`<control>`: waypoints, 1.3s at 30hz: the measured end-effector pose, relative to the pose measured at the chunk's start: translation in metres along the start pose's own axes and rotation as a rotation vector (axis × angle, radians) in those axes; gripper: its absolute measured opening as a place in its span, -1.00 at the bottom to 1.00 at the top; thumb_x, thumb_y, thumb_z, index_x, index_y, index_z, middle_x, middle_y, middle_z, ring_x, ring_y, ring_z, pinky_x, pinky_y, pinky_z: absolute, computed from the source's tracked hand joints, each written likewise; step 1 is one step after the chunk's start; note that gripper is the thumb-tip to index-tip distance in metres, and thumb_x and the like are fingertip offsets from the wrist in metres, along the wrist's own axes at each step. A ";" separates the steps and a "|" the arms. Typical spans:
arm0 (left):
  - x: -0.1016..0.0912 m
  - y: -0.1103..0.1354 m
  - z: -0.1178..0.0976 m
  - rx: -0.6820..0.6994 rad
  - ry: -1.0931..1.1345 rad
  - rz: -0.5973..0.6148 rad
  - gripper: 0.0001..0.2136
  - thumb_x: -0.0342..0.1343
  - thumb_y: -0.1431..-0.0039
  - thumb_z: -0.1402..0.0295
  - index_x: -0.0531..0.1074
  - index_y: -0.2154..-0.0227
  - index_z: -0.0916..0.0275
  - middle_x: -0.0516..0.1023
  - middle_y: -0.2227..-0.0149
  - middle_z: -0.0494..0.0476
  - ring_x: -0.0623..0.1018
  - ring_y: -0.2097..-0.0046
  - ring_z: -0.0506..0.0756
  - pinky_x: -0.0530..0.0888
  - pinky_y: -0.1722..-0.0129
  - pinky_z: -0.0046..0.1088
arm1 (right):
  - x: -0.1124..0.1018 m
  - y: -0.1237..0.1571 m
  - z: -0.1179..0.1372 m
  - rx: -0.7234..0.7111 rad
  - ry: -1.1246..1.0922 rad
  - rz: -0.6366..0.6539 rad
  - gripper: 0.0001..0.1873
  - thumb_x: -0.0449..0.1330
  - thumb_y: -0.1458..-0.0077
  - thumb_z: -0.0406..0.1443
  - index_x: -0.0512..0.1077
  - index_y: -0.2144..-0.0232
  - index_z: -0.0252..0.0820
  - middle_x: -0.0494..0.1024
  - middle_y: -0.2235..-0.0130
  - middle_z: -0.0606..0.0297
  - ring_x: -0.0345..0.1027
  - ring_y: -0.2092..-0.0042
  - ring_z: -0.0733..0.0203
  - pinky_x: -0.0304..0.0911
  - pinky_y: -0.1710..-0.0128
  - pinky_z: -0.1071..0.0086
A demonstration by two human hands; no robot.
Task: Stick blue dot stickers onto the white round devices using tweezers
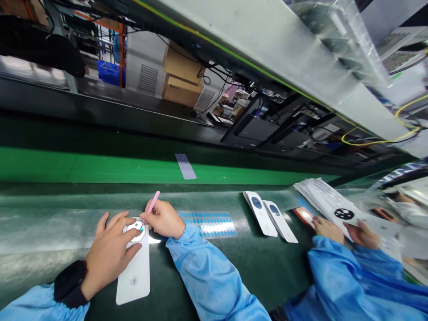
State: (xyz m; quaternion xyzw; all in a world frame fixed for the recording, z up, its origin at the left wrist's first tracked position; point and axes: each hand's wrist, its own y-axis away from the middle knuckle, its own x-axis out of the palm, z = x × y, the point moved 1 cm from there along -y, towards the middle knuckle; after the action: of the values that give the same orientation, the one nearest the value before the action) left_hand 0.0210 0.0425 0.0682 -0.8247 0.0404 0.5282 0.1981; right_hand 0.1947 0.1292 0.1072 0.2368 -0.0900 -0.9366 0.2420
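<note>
The left hand [112,252] lay on the far end of a white cover [133,278] on the desk [50,232], its fingers spread and pressing down around the cover's round opening. Just to its right, the right hand [163,219] pinched a pink stick [154,201] between its fingers, the tip at that opening. Farther right lay a sheet of blue dots [210,223], then two more covers [260,214], and a co-worker's hands [329,229] near the right edge.

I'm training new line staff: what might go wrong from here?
The pink stick in the right hand works at the ring on the white panel; a slip might scratch it. The left hand pins only that end, so the panel might pivot.
</note>
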 end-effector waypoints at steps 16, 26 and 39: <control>0.001 0.001 0.001 0.001 -0.004 0.000 -0.78 0.18 -0.18 0.32 0.67 0.19 -0.12 0.70 0.05 0.05 0.56 -0.18 0.31 0.20 -0.37 0.21 | 0.001 -0.001 -0.001 -0.031 0.025 -0.008 -0.78 0.35 -0.21 -0.34 0.38 0.42 -0.12 0.43 0.57 0.46 0.34 0.50 0.29 0.17 0.45 0.46; 0.002 0.000 0.003 0.007 0.010 0.000 -0.80 0.18 -0.18 0.26 0.66 0.19 -0.10 0.72 0.06 0.06 0.57 -0.17 0.32 0.23 -0.35 0.19 | -0.004 -0.001 -0.002 -0.029 0.055 0.031 -0.79 0.34 -0.21 -0.36 0.38 0.41 -0.12 0.46 0.57 0.47 0.36 0.51 0.30 0.21 0.44 0.47; -0.007 -0.004 0.005 -0.032 0.053 0.043 -0.93 0.17 -0.14 0.27 0.40 0.34 0.06 0.73 0.12 0.07 0.58 -0.19 0.34 0.34 -0.26 0.18 | -0.002 0.004 0.008 0.000 -0.025 0.110 -0.72 0.37 -0.20 -0.39 0.36 0.46 -0.14 0.39 0.61 0.52 0.32 0.53 0.33 0.22 0.42 0.48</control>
State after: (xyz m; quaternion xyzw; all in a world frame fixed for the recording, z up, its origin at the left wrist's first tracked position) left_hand 0.0150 0.0472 0.0737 -0.8403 0.0550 0.5109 0.1724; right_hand 0.1937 0.1276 0.1161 0.2199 -0.1060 -0.9248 0.2918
